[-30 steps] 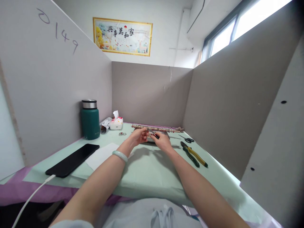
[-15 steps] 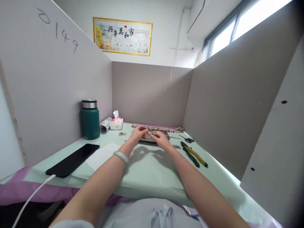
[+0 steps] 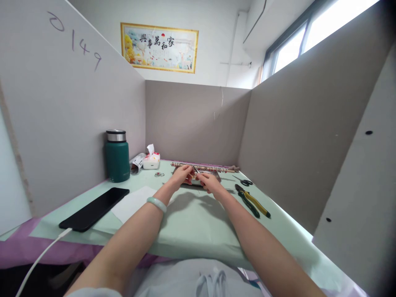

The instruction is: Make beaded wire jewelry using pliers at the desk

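Both forearms [image 3: 137, 231] converge toward a tray [image 3: 195, 185]. The right hand [image 3: 208, 182] grips a slim metal tool [image 3: 196, 169]; the left hand [image 3: 182, 175] curls beside it, its hold unclear.

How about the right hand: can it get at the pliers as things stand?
Likely yes: the pliers lie uncovered to the right of the right hand, with nothing tall between. That hand holds a slim tool, though, so it may need freeing first.

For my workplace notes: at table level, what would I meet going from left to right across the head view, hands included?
Green bottle, tissue pack, left hand, right hand, green-and-yellow pliers; overlapping things left out.
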Available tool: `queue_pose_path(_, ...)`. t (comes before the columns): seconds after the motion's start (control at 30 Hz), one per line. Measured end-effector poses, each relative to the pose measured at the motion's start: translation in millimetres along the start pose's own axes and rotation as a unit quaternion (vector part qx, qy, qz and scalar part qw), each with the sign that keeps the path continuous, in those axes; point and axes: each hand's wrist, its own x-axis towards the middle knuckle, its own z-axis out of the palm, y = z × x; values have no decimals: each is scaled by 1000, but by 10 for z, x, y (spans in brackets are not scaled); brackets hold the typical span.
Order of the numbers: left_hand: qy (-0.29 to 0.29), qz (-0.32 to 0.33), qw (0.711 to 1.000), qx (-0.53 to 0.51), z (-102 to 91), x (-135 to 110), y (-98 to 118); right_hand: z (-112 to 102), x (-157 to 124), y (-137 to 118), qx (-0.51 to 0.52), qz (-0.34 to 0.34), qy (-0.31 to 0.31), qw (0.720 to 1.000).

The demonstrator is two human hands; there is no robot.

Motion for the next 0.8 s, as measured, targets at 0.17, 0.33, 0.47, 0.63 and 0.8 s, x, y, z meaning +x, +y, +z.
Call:
queue_pose_path(0.17, -4, 8, 1000, 3, -4, -6, -7, -22, -29, -64, 51, 50, -37, 997)
queue_pose_path(0.33, -2, 12, 1000, 14, 9, -9, -3, -20, -26, -58, 25, 37, -36, 998)
queue_pose_path(0.47, 7, 9, 1000, 24, 9, 3, -11, 7, 1, -20, -44, -1, -2, 999)
queue_pose_path(0.63, 4, 14, 999, 32, -1, 26, -39, 29, 20, 17, -164, -91, 57, 981)
queue_pose_path(0.8, 19, 1, 999, 43, 11, 1, -12, 59, -44, -8, -321, -98, 115, 935)
